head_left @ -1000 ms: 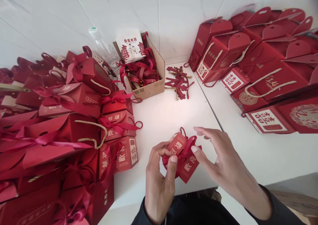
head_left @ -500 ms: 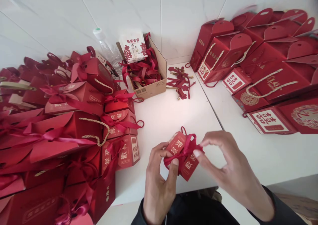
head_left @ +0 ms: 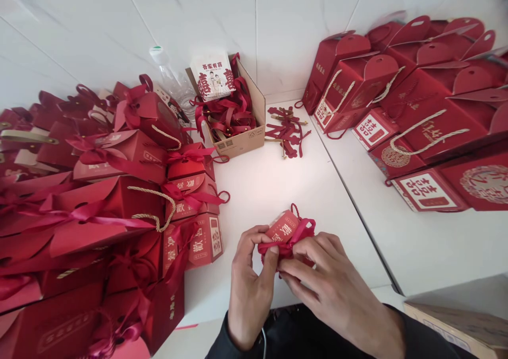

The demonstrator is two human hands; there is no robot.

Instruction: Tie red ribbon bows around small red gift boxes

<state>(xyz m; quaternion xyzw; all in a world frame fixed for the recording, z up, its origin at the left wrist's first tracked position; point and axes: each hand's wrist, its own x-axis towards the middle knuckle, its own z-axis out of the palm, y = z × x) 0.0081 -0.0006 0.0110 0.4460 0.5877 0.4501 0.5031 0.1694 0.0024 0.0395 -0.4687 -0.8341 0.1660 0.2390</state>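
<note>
A small red gift box (head_left: 283, 223) with gold characters is held low over the white table in front of me. Crimson ribbon (head_left: 306, 229) is tied across it in a bow. My left hand (head_left: 251, 279) grips the box's left side, thumb pressing on the ribbon. Over the right part of the box curls my right hand (head_left: 337, 282), its fingers pinching at the ribbon just below the bow loop. What its fingertips hold is partly hidden. A dark red cord loop (head_left: 295, 209) sticks up from the far edge of the box.
Red gift boxes (head_left: 99, 205) with ribbons are piled along the left. Larger red boxes (head_left: 416, 100) with rope handles line the right. A cardboard box (head_left: 244, 141) of ribbons, a loose heap of red ties (head_left: 288, 131) and a clear bottle (head_left: 169, 79) stand by the wall.
My right hand has moved left and down from the ribbon's right end onto the box, its fingers now close to my left thumb. The left hand keeps its grip.
</note>
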